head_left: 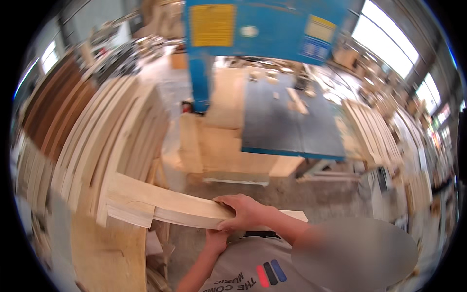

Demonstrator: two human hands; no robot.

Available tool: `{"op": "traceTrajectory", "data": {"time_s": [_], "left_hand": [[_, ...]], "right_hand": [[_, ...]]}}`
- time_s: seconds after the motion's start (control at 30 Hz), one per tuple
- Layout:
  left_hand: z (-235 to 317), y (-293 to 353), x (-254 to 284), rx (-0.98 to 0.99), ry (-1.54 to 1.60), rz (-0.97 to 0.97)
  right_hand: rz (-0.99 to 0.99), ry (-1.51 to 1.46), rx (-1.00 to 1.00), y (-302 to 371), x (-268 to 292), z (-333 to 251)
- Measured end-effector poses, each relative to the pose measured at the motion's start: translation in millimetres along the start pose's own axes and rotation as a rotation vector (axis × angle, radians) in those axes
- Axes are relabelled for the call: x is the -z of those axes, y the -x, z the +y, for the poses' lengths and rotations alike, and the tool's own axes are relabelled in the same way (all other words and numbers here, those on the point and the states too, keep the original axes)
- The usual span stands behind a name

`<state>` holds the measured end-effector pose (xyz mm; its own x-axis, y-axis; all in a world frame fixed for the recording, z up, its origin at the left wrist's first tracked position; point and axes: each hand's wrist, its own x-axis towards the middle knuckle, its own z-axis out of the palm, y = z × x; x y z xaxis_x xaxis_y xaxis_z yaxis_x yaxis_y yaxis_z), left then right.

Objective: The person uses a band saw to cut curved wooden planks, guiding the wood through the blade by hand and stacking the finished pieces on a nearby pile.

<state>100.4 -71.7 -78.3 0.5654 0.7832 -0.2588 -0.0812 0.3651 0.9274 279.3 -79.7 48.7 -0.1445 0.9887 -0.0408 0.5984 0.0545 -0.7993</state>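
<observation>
Across my front lies a long, pale wooden board (170,200), slightly curved, with a stepped lower edge near its left end. My right hand (243,210) is closed over it near its right part, thumb on the near face and fingers over the top. Just below, my left hand (217,239) grips the board from underneath; its fingers are mostly hidden by the wood. The board's left end meets a stack of pale planks (129,131) on the left, and I cannot tell whether it rests on them.
Ahead stands a blue machine (272,41) with a dark flat table (287,121) carrying wood offcuts. Dark brown boards (53,104) lean at far left. A wooden panel (107,253) is at lower left, and more pale planks (372,131) stand on the right.
</observation>
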Motion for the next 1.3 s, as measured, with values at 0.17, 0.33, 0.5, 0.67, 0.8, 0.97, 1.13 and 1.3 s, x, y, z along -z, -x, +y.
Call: {"op": "traceTrajectory", "data": {"time_s": [0.17, 0.33, 0.5, 0.67, 0.8, 0.97, 1.13, 1.3], "left_hand": [[2, -32, -75, 0.253, 0.266, -0.151], [13, -39, -185, 0.334, 0.289, -0.262], [-72, -105, -205, 0.447, 0.202, -0.622], [-92, -140, -265, 0.567, 0.122, -0.74], [-101, -157, -296, 0.652, 0.191, -0.769], [-102, -185, -310, 0.728, 0.407, -0.806], [-100, -219, -333, 0.715, 0.498, -1.051], [-84, -261, -310, 0.828, 0.5, -0.932]], "right_hand": [[0.126, -0.285, -0.505, 141, 72, 105], [0.156, 0.052, -1.203, 339, 101, 206], [0.315, -0.671, -1.5, 464, 81, 216], [0.77, -1.383, -1.319, 507, 33, 219], [0.93, -1.399, -1.292, 512, 6, 211], [1.335, -1.113, -1.272, 487, -5, 222], [1.523, -0.857, -1.297, 467, 7, 211], [1.554, -0.851, -1.233, 433, 33, 216]]}}
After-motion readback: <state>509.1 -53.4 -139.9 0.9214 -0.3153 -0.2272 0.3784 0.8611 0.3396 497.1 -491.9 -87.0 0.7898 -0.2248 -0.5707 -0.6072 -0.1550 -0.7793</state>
